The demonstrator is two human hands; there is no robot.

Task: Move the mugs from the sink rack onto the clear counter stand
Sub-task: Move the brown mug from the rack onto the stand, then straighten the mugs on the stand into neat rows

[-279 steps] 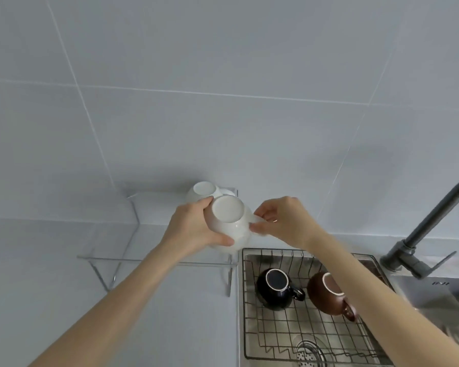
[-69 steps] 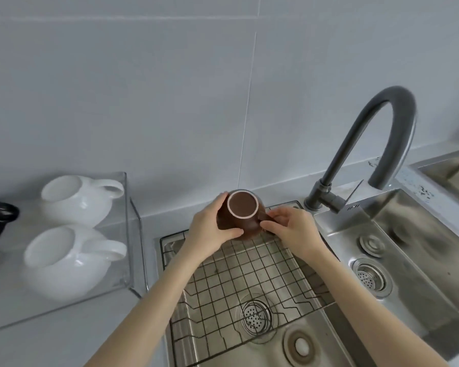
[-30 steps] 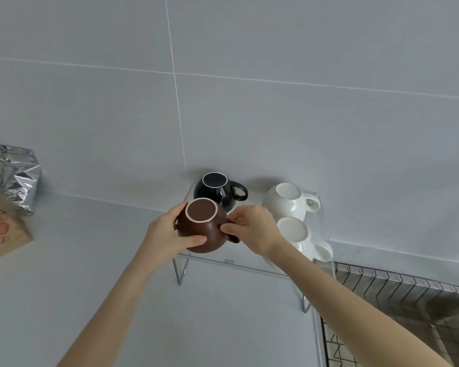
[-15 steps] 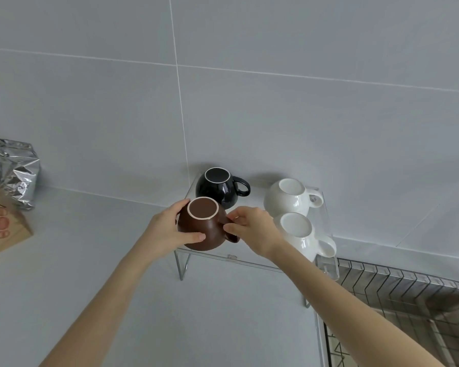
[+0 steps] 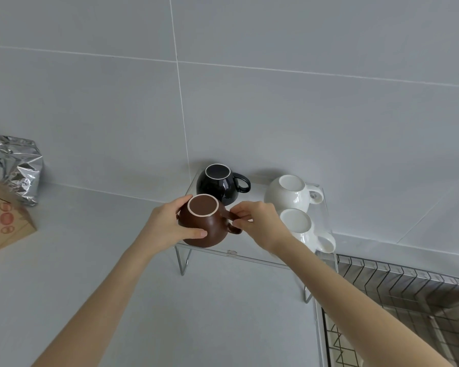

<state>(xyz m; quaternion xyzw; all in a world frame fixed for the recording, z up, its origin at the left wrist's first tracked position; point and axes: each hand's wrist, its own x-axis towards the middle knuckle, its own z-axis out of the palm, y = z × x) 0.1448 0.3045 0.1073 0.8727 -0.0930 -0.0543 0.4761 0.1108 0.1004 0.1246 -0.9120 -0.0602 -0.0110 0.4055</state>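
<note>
Brown mug, inverted, now at the front-left corner of the clear counter stand; half a second ago it sat a little higher in the hands, so it has come down to, or almost to, the stand top. Contact not confirmable. Black mug just behind at 12 o'clock; two white mugs at 3 o'clock, all upside down. Judgement: fourth and last mug; visible part of sink rack bare, at 4 o'clock.

Left hand cups the mug's left side, fingers curled round the body, thumb across the front. Right hand pinches the handle between thumb and fingertips. Both forearms reach in from below; release not yet made.
</note>
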